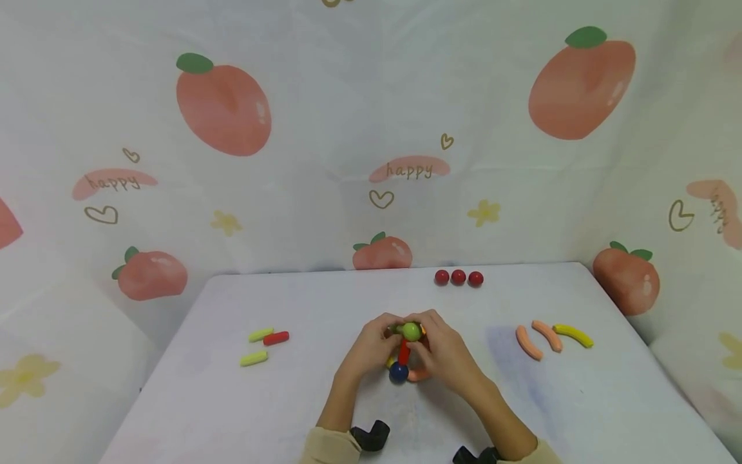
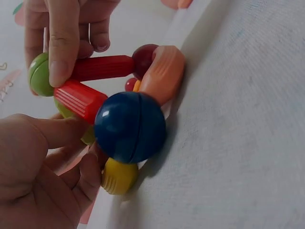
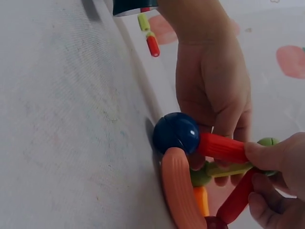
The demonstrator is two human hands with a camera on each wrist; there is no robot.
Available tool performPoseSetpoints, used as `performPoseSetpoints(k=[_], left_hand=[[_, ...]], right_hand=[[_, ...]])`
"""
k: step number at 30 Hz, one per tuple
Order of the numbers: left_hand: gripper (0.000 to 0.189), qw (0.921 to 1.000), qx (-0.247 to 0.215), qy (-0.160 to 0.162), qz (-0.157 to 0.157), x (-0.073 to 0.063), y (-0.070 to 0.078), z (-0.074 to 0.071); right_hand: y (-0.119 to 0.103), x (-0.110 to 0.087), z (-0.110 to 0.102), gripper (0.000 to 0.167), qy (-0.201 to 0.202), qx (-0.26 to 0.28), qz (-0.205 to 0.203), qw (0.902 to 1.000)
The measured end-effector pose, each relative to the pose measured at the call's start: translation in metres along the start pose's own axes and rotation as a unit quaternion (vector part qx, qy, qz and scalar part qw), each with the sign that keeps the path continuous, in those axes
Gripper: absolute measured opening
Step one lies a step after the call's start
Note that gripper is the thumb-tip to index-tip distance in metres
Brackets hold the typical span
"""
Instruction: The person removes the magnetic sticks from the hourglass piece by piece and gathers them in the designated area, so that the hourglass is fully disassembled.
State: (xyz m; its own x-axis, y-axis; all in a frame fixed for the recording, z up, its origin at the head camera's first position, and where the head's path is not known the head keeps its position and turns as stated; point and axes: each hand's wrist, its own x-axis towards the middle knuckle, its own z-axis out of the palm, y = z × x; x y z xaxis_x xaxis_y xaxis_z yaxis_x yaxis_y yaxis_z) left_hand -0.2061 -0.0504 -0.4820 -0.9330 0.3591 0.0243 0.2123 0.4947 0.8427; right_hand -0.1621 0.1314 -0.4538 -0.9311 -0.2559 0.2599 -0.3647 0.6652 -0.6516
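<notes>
Looks like a bright frame (image 1: 404, 352) of glossy balls (image 2: 129, 127) and ribbed rods (image 3: 221, 148), gripped by left hand (image 1: 370, 345) and right hand (image 1: 449, 354).

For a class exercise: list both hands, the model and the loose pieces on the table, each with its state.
Left hand: holding the model
Right hand: pinching the model near its green ball
Model: balls and sticks joined, in both hands
Three red balls: loose, in a row
Two yellow-green sticks: loose, apart
Red stick at left: loose
Two orange curved sticks: loose
Yellow curved stick: loose
</notes>
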Motion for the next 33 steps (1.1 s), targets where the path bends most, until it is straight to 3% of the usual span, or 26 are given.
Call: performPoseSetpoints(k=[6,10,17,20,23,26,30,33], left_hand=[[0.029,1.0,0.002,0.002,0.005,-0.001,0.0,0.0],[0.029,0.9999,0.009,0.003,0.01,-0.002,-0.001,0.002],[0.029,0.9999,0.011,0.006,0.002,-0.002,0.0,0.002],[0.027,0.9999,0.009,0.004,-0.008,-0.003,0.0,0.003],[0.026,0.9997,0.006,0.002,-0.022,-0.003,0.001,0.004],[0.025,0.9993,-0.001,-0.002,-0.038,-0.003,0.003,0.004],[0.024,0.9984,-0.015,-0.004,-0.054,-0.003,0.007,0.004],[0.024,0.998,-0.018,-0.003,-0.06,-0.004,0.006,0.005]], right_hand=[[0.001,-0.001,0.0,0.043,0.007,-0.016,-0.024,0.9996],[0.002,-0.001,-0.001,0.044,-0.011,-0.001,-0.028,0.9996],[0.003,0.0,-0.011,0.044,-0.042,0.078,0.019,0.9959],[0.007,0.002,-0.019,0.044,-0.01,0.085,0.018,0.9961],[0.016,0.006,-0.03,0.046,0.045,0.055,0.008,0.9974],[0.029,0.013,-0.045,0.049,0.089,0.027,0.029,0.9953],[0.057,0.032,-0.065,0.048,0.118,0.022,0.09,0.9886],[0.082,0.047,-0.073,0.046,0.119,0.014,0.143,0.9824]])
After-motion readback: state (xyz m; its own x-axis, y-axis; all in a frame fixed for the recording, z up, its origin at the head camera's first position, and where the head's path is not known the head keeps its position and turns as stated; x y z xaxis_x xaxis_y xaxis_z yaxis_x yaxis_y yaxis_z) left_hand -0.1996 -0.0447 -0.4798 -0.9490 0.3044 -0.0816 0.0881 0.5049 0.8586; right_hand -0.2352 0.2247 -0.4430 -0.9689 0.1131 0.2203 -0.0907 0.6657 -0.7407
